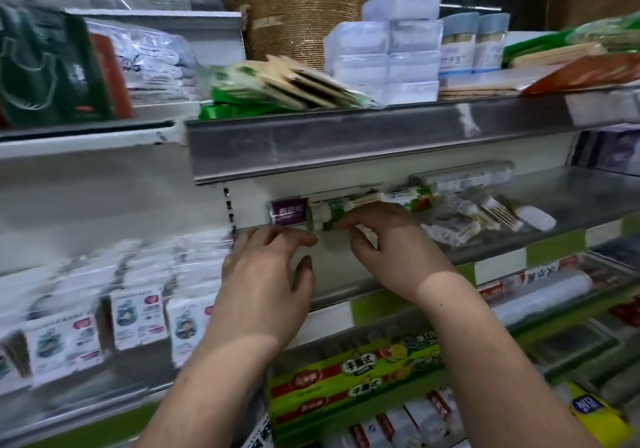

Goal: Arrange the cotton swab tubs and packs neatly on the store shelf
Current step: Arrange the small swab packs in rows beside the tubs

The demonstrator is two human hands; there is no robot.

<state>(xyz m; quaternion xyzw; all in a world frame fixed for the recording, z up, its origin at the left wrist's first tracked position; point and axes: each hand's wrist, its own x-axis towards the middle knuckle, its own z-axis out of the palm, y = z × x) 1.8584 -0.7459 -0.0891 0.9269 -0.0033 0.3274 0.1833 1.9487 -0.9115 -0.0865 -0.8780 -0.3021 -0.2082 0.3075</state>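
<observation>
Metal shelf point(571, 201): swab tubs point(323, 217), packs point(485, 213).

The green and red box point(353, 383) on the lower shelf carries the characters "手撕式" two times, inside oval badges. The writing on the purple tube point(288, 212), the hanging packs point(138, 312) and the yellow pack point(588, 409) is too blurred to read.

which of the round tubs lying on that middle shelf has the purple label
The purple-labelled round tub lying at the far left of the row, against the back panel above the left hand; the neighbouring green-labelled tub is green and white.
</observation>
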